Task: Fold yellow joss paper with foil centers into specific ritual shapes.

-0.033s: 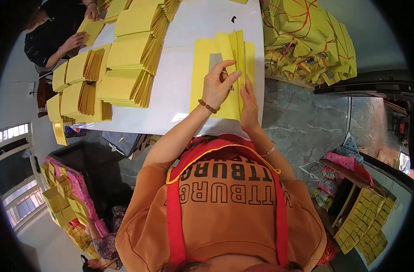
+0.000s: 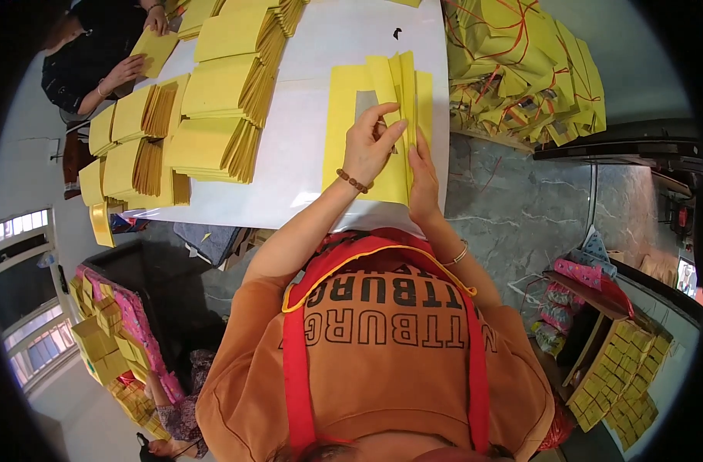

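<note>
Yellow paper sheets [image 2: 340, 127] lie in front of me on the white table, with a grey patch [image 2: 364, 100] showing on them. Several yellow leaves [image 2: 404, 77] stand up in narrow folds along the middle. My left hand [image 2: 369, 146] rests over the sheets, index finger and thumb apart, their tips touching the raised fold; its other fingers are mostly hidden. On the fold's right side, my right hand [image 2: 424, 181] is turned on edge, fingers stretched along the paper.
Stacks of folded yellow paper [image 2: 213, 142] cover the table's left side. Across from them, a person's hand [image 2: 124, 73] is on a yellow piece. Yellow bundles tied with red string [image 2: 520, 69] stand beyond the table's right edge. A small black scrap [image 2: 397, 33] lies at the far end.
</note>
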The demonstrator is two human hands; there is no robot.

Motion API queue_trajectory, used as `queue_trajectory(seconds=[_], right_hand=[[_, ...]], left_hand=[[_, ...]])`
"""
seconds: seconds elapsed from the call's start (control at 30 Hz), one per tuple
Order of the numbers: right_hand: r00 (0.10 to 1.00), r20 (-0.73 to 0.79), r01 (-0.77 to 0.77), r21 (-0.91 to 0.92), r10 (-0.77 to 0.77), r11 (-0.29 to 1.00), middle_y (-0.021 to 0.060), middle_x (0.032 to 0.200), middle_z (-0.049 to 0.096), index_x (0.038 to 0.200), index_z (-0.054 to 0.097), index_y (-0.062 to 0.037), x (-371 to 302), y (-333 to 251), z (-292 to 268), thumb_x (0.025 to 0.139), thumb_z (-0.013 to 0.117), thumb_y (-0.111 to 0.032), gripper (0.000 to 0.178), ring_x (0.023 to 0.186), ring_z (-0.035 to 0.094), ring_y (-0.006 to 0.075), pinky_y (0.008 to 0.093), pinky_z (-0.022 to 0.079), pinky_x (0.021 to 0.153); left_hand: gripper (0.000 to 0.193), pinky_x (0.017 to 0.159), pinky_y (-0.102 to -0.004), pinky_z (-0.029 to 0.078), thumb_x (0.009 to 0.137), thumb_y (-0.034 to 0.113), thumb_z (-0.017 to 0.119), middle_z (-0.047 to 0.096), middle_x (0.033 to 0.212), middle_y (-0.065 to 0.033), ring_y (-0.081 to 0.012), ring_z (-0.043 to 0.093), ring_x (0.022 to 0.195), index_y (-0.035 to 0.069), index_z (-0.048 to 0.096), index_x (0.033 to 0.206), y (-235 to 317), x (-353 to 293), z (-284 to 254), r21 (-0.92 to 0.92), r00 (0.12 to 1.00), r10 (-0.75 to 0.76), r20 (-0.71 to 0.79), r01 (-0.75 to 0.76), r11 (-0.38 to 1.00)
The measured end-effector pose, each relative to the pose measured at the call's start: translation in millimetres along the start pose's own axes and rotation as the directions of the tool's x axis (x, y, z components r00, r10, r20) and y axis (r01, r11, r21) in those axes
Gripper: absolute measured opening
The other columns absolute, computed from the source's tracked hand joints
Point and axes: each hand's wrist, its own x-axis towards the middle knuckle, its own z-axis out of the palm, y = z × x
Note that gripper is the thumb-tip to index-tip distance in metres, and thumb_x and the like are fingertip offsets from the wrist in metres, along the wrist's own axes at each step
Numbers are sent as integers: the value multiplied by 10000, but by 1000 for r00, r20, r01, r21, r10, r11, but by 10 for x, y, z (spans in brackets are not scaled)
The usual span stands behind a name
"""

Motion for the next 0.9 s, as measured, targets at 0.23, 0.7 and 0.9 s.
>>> queue_trajectory(seconds=[0.23,0.7,0.9], right_hand=[[1000,26,8,20,-8,1000,110,1405,294,1387,229,22,-12,-30,22,952,354,-155,486,1293,265,173,279,190,1064],[1000,25,-8,-104,10,995,120,1400,296,1390,196,31,-17,-90,84,945,365,-145,508,1285,285,172,278,216,1054],[999,37,5,-47,-3,999,116,1405,290,1394,196,25,-13,-74,80,944,373,-148,514,1293,275,172,280,215,1056]], left_hand=[[220,481,-234,370,837,75,549,448,610,6,-65,427,529,12,561,1047,-11,-12,-53,112,998,46,-51,-40,993],[309,511,-222,368,838,141,601,459,662,-2,-67,418,571,19,567,1120,12,-5,-7,74,997,73,-5,-73,995],[273,545,-228,384,839,109,560,467,681,-17,-80,435,596,13,571,1095,5,-9,-11,43,993,96,-73,-93,995]])
